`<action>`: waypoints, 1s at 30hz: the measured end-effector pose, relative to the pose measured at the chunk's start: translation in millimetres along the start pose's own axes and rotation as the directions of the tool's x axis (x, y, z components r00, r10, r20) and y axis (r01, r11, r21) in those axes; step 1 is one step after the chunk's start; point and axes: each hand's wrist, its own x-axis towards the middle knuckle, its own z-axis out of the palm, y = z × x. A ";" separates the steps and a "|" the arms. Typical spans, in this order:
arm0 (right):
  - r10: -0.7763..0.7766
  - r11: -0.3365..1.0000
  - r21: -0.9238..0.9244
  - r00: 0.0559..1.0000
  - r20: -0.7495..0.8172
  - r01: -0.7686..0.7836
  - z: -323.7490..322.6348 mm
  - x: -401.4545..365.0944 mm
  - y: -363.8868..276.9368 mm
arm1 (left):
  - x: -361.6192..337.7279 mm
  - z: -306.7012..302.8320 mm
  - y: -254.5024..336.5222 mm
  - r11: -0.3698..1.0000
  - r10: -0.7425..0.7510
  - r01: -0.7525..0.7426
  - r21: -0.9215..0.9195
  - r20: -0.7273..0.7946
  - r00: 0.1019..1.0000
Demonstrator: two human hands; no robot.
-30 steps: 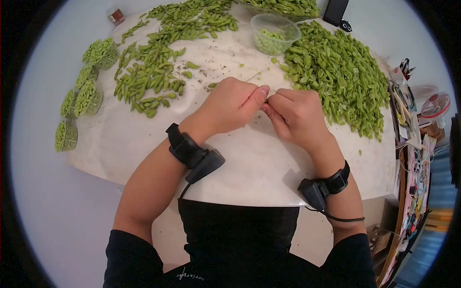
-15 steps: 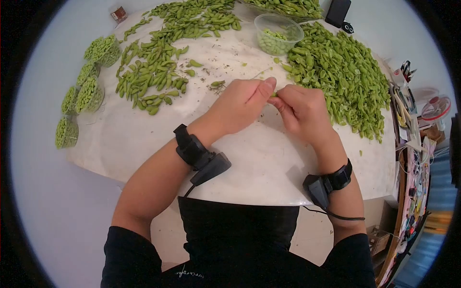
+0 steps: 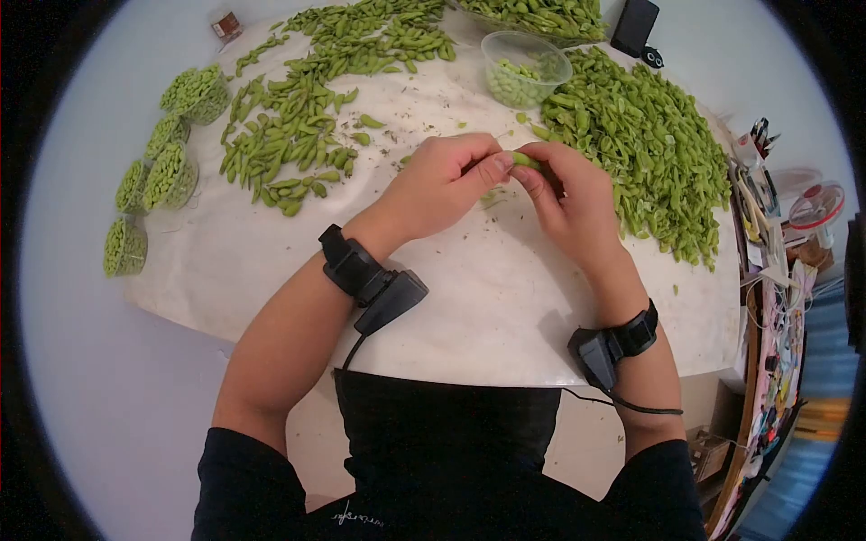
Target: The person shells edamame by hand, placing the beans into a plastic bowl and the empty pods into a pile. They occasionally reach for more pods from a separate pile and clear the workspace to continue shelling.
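My left hand (image 3: 439, 185) and my right hand (image 3: 570, 194) meet above the middle of the white table (image 3: 271, 270). Between their fingertips they pinch one green edamame pod (image 3: 526, 160), each hand holding an end. A heap of whole pods (image 3: 307, 108) lies to the left of the hands. A bigger heap of opened pods (image 3: 645, 135) lies to the right. Beyond the hands stands a clear plastic tub (image 3: 523, 68) with shelled beans in it.
Several small clear cups filled with beans (image 3: 167, 176) line the table's left edge. A black phone (image 3: 634, 25) lies at the far edge. A cluttered shelf with a small fan (image 3: 816, 207) stands to the right. Black wrist devices sit on both arms.
Both hands have stayed together and shifted slightly away from me. The green pod now shows more clearly between the fingertips.
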 end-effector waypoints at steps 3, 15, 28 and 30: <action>0.101 0.982 0.164 0.994 -0.034 -0.094 0.8 -1.2 -0.7 | 1.0 3.4 5.4 0.998 0.050 -0.055 -0.042 -0.105 0.993; 0.319 0.861 0.399 0.946 0.059 -0.315 8.9 -4.1 1.5 | 0.5 2.0 16.6 0.956 -0.124 0.089 -0.278 -0.110 0.986; 0.157 0.953 0.264 0.988 -0.005 -0.150 7.6 -4.0 -2.8 | 0.6 3.0 8.5 0.887 -0.148 0.102 -0.450 -0.068 0.987; 0.160 0.948 0.277 0.987 0.016 -0.158 9.5 -6.6 -2.0 | 3.2 3.1 6.1 0.867 -0.142 0.101 -0.487 -0.049 0.989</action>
